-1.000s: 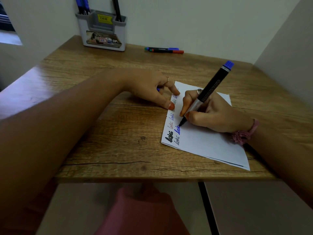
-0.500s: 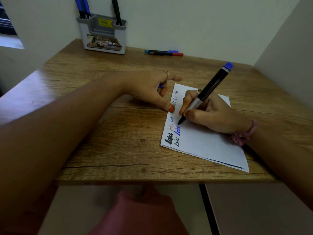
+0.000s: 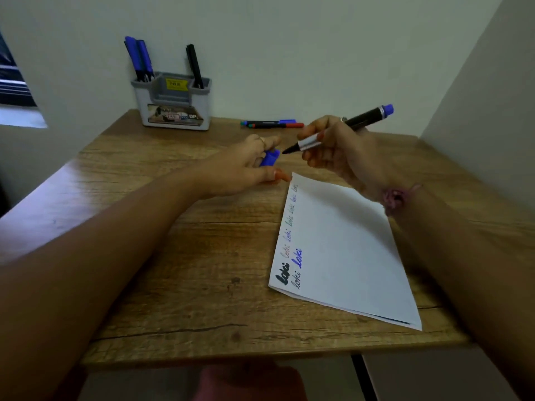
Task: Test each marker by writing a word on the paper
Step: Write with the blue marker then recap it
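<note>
Evidently well along, the job left a grey plastic holder point(image 3: 173, 105) with capped markers upright at the rear left. On the grained wooden tabletop point(image 3: 173, 256), the left hand point(image 3: 246, 169) pinched a blue cap point(image 3: 270, 158). The right hand point(image 3: 335, 153) grasped the uncapped black marker point(image 3: 341, 128), lifted above the smooth white paper point(image 3: 341, 250), which bore many "loki" words down its left edge; recapping seemed next.

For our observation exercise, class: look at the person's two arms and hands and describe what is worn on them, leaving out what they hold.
Both forearms are bare, with no sleeves in view. The left hand wears a thin ring on one finger, and its nails are painted orange-red. The right hand has a ring too, partly hidden, and a nail painted the same colour. A pink scrunchie circles the right wrist.
</note>
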A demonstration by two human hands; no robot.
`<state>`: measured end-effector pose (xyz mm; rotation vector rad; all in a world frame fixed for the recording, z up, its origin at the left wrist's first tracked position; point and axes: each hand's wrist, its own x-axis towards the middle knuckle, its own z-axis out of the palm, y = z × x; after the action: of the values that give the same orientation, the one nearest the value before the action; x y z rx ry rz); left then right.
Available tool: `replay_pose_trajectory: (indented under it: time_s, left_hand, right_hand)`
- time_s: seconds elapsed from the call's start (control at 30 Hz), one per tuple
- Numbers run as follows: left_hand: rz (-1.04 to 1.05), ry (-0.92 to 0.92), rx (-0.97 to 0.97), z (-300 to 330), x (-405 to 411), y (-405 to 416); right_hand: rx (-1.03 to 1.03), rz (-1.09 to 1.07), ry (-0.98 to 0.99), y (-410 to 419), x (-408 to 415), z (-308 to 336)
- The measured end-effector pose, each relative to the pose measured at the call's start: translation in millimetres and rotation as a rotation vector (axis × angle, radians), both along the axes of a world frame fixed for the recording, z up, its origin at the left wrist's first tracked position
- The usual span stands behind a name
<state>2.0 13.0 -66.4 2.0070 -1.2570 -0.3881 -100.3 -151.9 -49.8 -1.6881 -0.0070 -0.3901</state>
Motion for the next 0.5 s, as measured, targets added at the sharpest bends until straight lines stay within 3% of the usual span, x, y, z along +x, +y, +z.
replay_pose_trajectory:
  time_s: [0.13, 0.5]
  left_hand:
    - [-0.005, 0.231, -0.146, 4.0, -1.3, -0.1]
    - [-0.004, 0.223, -0.222, 0.7, -1.4, -1.4]
  right_hand:
    - [0.058, -0.025, -0.076, -3.7, -5.5, -7.8]
    - [-0.055, -0.087, -0.149, -6.3, -3.8, -13.5]
